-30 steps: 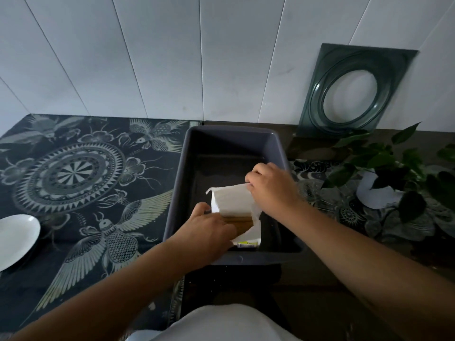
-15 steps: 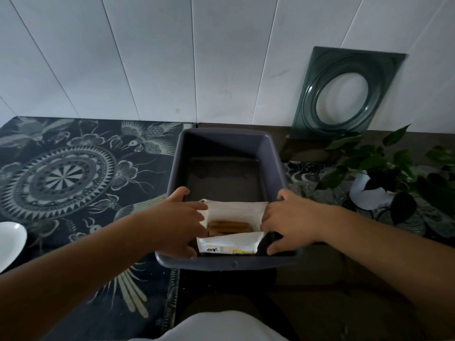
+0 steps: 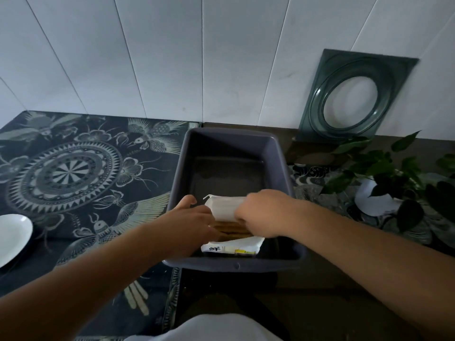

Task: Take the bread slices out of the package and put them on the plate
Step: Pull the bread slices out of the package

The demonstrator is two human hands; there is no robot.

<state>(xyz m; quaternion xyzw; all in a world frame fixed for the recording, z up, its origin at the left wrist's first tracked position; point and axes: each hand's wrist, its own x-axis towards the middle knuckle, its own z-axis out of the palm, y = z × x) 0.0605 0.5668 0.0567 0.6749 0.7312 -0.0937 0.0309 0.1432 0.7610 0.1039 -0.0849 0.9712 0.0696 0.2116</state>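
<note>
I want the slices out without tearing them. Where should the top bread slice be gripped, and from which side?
Probably by its brown crust edge, reached from above through the open mouth of the package. The bread slices lie flat and stacked in the grey tub, so only their upper edges show between the left hand and the right hand, which holds the white flap back.

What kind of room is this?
Probably a kitchen counter at home: a white plate, a pack of bread in a tub, and a potted plant by the wall.
</note>
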